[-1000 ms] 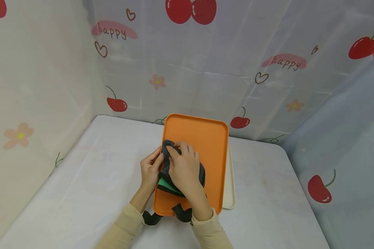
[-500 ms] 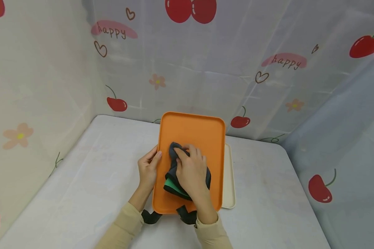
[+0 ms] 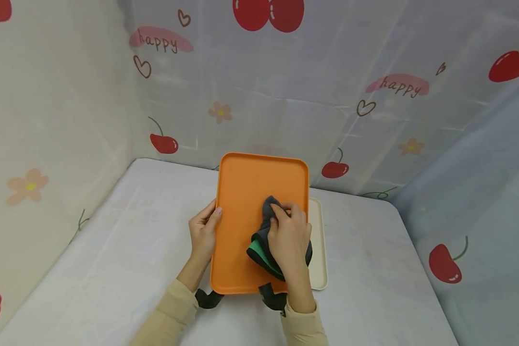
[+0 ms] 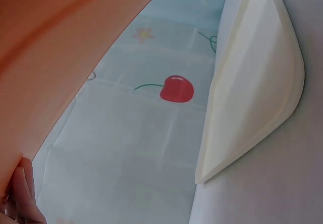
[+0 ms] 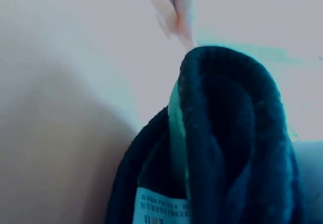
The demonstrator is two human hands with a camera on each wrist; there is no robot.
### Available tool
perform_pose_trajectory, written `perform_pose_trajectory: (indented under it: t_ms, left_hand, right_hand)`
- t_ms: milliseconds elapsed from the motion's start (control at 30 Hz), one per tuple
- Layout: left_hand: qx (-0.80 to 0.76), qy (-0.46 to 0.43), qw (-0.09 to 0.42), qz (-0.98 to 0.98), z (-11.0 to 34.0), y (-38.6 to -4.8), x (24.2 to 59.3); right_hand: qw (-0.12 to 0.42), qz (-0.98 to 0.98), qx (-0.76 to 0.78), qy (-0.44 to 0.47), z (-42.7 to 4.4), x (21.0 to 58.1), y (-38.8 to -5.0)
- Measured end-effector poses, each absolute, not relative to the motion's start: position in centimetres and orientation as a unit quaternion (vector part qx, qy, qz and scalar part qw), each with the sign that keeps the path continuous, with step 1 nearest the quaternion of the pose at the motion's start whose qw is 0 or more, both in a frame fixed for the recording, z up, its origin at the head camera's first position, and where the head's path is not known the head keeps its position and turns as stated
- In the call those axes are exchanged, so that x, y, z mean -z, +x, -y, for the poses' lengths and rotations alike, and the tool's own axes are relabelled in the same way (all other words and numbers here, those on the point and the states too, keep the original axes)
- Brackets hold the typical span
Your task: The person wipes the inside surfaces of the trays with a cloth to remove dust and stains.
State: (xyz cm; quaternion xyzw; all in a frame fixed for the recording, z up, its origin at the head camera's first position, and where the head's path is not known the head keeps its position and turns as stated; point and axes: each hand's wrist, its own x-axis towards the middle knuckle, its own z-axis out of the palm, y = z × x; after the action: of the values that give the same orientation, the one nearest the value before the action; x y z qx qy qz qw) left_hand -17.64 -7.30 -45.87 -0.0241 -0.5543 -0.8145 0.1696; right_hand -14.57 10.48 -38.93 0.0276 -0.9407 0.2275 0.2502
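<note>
Cloth (image 3: 265,236), dark grey with green part and black border, bunched, in front of the lower right part of orange tray (image 3: 242,206), a little right of the middle of the head frame. Pinched between thumb and fingers of right hand (image 3: 290,235), with upper end of cloth sticking out near the thumb. In the right wrist view, thick dark folds at lower middle, with pale printed label (image 5: 160,208) at bottom edge, letters too blurred to read. Orange tray gripped at its left edge by left hand (image 3: 203,232), thumb on front side, other fingers behind; also visible large in upper left of the left wrist view. 2 hands apart from each other, 1 on tray and 1 on cloth. Cream tray (image 3: 318,250) on white table (image 3: 134,240), partly hidden behind right edge of orange tray. 2 black straps (image 3: 209,299) at lower middle, close to beige sleeves (image 3: 166,312). Across the top of the head frame, pale curtain (image 3: 285,115) with red cherries and, at 2 places, the word "happy".
</note>
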Motion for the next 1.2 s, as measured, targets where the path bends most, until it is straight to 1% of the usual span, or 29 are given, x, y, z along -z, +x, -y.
perform_pose_trajectory:
  t_ms: [200,333,500,900,1200]
  left_hand:
    - [0.808,-0.031,0.182,0.56,7.5,-17.7,45.7]
    - [0.808,-0.032,0.184,0.559,7.6,-17.8,45.6]
    - [0.819,-0.035,0.175,0.546,7.5,-17.8,45.6]
    - [0.819,-0.035,0.173,0.546,7.4,-17.9,45.8]
    - [0.822,-0.029,0.168,0.543,7.3,-17.9,45.9]
  right_hand:
    - [0.238,0.944,-0.218,-0.066,-12.3,39.1,-14.5]
    - [0.233,0.944,-0.211,-0.097,-13.1,39.5,-14.6]
    - [0.238,0.942,-0.218,-0.095,-13.2,39.9,-14.7]
    - [0.271,0.931,-0.227,-0.088,-12.8,40.8,-14.8]
    - [0.278,0.93,-0.23,-0.068,-12.0,41.2,-14.6]
